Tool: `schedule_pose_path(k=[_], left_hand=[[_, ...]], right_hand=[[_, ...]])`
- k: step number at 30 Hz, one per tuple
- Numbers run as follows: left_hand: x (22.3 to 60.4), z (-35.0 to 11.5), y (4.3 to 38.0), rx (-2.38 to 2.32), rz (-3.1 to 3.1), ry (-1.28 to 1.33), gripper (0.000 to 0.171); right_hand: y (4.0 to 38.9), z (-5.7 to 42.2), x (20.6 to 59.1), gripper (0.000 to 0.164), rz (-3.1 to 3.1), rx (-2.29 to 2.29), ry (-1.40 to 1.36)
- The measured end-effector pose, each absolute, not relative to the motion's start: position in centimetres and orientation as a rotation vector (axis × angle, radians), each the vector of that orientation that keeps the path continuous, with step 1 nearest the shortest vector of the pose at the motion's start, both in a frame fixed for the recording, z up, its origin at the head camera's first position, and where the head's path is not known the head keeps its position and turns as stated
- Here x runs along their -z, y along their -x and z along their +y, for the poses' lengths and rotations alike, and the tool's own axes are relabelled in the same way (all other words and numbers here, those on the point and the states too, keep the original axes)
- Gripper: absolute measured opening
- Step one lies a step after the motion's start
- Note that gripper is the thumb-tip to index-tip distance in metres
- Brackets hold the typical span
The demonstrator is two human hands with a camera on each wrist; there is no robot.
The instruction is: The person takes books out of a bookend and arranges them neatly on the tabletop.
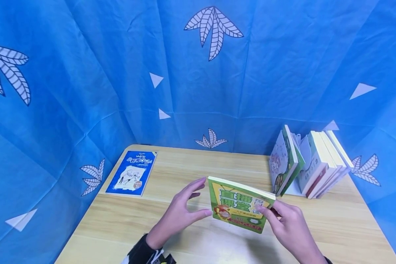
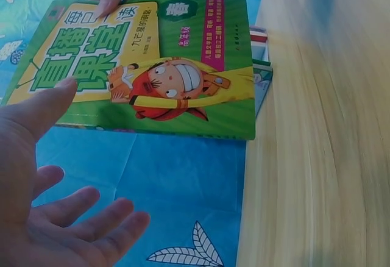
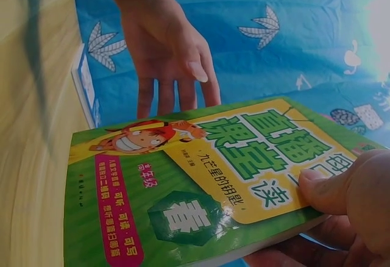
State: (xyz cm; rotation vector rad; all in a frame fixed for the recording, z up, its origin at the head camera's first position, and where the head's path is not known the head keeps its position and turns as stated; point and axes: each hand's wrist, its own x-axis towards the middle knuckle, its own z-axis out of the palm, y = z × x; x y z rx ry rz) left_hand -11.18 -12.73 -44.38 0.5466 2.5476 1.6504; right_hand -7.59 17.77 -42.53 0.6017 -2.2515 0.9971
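Observation:
A green and yellow book [image 1: 239, 207] with a cartoon figure on its cover is held up over the table, tilted. My right hand [image 1: 290, 223] grips its right edge, thumb on the front cover and fingers behind. On the opposite side my left hand [image 1: 183, 211] is spread, its fingers extended and curving a little. In the left wrist view the left thumb lies over the book cover [image 2: 183, 105]; whether it touches is hard to tell. The right wrist view shows the left hand [image 3: 167, 47] beyond the book's far edge, with the right thumb [image 3: 329, 185] pressed on the cover.
A blue book [image 1: 132, 174] lies flat at the table's back left. Toward the back right, several books [image 1: 320, 165] stand upright in a white bookend holder [image 1: 293, 189]. Blue patterned cloth [image 1: 198, 91] hangs behind and beside the wooden table [image 1: 184, 165].

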Motion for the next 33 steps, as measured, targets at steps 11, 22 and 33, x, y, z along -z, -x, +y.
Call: schedule_pose_path(k=[11,22,33], left_hand=[[44.4,-12.1,11.1,-1.620,2.518,-0.618,0.073],[44.5,-12.0,10.8,-1.667,2.482,-0.584,0.050],[44.8,-12.0,10.6,-1.749,2.475,-0.689,0.031]], right_hand=[[7.6,17.2,42.6,0.037,-2.236,-1.051,-0.649],[7.5,16.6,42.4,0.032,-2.239,-1.091,-0.674],[7.5,16.0,42.4,0.032,-2.231,-1.109,-0.685]])
